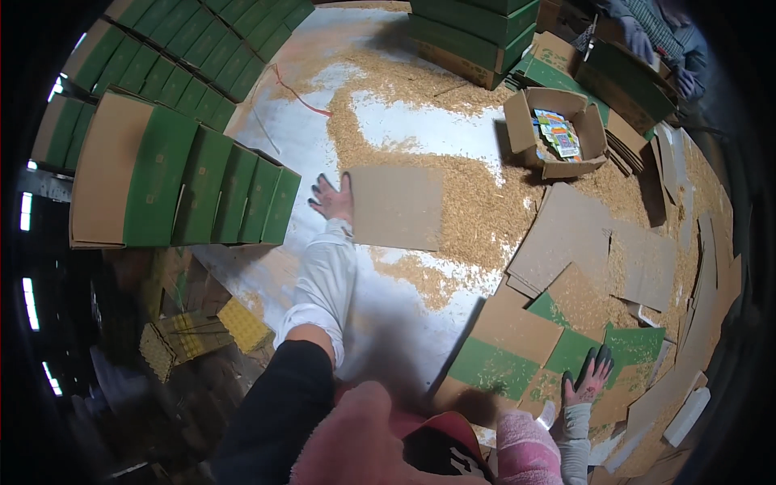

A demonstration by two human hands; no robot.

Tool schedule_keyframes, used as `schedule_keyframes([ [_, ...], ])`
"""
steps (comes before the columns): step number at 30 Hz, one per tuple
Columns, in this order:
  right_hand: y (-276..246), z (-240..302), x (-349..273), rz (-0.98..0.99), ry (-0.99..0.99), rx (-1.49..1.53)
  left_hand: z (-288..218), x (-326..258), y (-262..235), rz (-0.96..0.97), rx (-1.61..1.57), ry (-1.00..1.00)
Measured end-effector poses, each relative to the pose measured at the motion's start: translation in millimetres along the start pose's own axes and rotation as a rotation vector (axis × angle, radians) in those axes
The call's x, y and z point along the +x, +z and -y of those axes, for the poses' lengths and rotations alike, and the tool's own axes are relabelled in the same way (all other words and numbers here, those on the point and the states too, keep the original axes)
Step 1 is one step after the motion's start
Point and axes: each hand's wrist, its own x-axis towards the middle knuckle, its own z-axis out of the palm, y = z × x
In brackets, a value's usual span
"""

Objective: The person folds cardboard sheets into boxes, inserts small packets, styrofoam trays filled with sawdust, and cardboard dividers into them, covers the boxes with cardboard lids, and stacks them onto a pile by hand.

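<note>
My left hand (332,200), in a pink glove with dark fingertips, has its fingers spread at the left edge of a flat tan cardboard sheet (398,207). The thumb lies along that edge; nothing is gripped. At the lower right my right hand (590,380), gloved alike, lies with fingers stretched out on flattened green and brown cartons (517,343). Above these cartons rest several grey-brown cardboard sheets (564,234), partly overlapping.
Wood shavings (477,202) cover much of the white tabletop (436,121). Green boxes (206,194) stand stacked at left, more (477,36) at the back. An open carton (524,129) holds colourful printed cards. A co-worker's gloved hands touch a green box (622,85) at upper right.
</note>
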Motion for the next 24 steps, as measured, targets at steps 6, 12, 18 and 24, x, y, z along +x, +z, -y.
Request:
schedule_keyframes([
  [6, -10, 13, 19, -0.019, -0.014, -0.166, -108, -81, 6, 0.498, -0.527, 0.451],
  [12, -17, 13, 53, 0.010, -0.036, -0.181, -79, 111, 46, -0.090, 0.010, 0.164],
  [18, -20, 19, 69, 0.040, -0.008, -0.213, -177, 66, 104, 0.212, -0.386, 0.886],
  [24, -20, 17, 57, 0.035, 0.011, -0.178, -177, 264, 160, 0.029, -0.088, -0.061],
])
